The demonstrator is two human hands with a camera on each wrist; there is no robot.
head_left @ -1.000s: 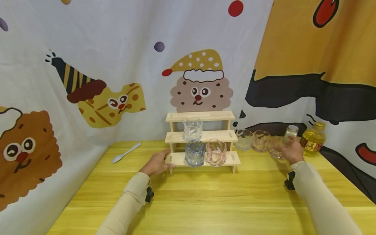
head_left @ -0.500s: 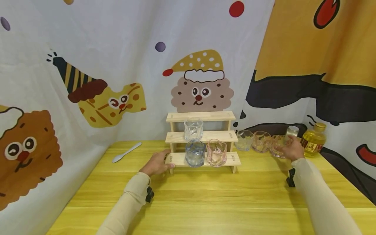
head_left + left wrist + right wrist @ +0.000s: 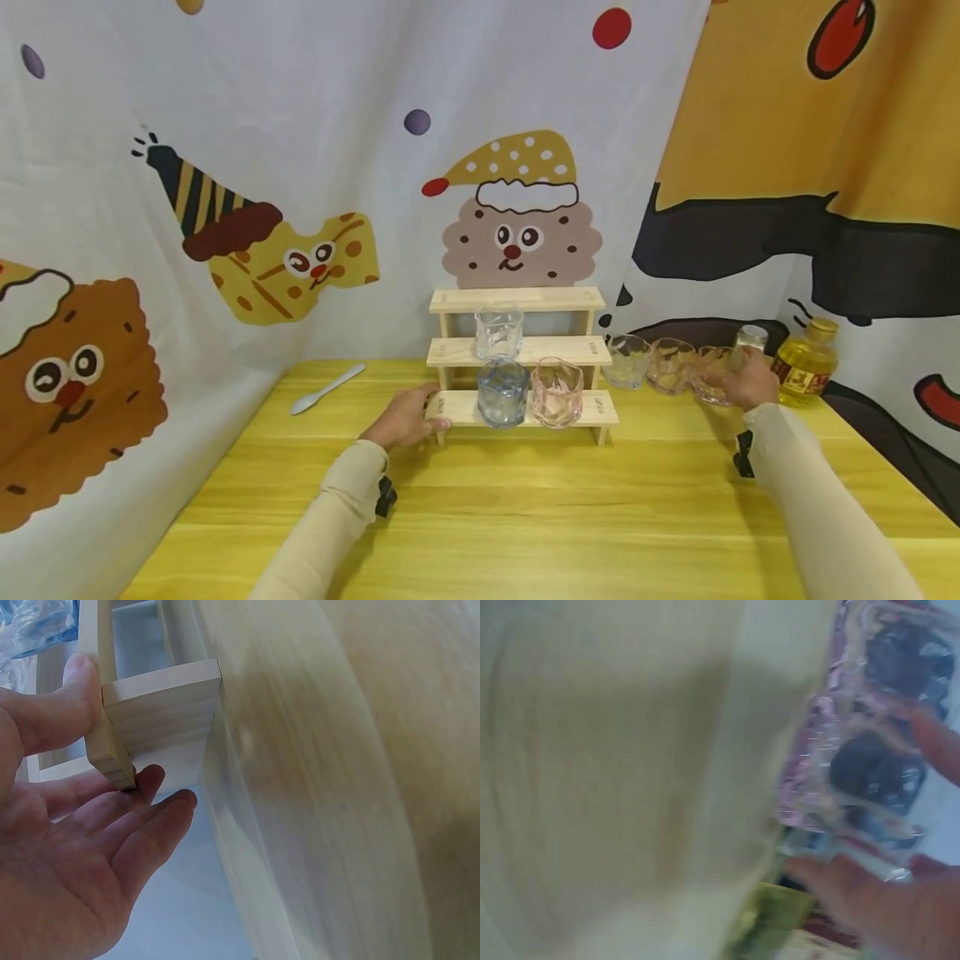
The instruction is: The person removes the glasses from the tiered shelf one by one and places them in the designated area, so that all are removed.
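My left hand [image 3: 405, 419] grips the left end of the lowest step of a wooden three-tier shelf [image 3: 457, 406]. In the left wrist view its thumb lies on the wood [image 3: 118, 759], with fingers below and beside it. A blue glass [image 3: 502, 396] and a pink glass [image 3: 557, 394] stand on that step, a clear glass [image 3: 497, 335] on the middle one. At the right, my right hand [image 3: 750, 382] is beside a clear jar [image 3: 752, 336] and a pinkish glass [image 3: 711, 372]. Its fingers [image 3: 847, 881] are spread by the jar; contact is unclear in the blurred right wrist view.
Left of the right hand stand another pinkish glass [image 3: 670, 367] and a clear glass [image 3: 628, 363]. An oil bottle [image 3: 806, 364] stands just beyond that hand, to the right. A pale spoon [image 3: 327, 389] lies at the table's back left, before a printed curtain [image 3: 337, 100].
The head view has shifted slightly, moving the scene a little rightward in the picture. Both hands keep nearly the same places, the left one still on the shelf.
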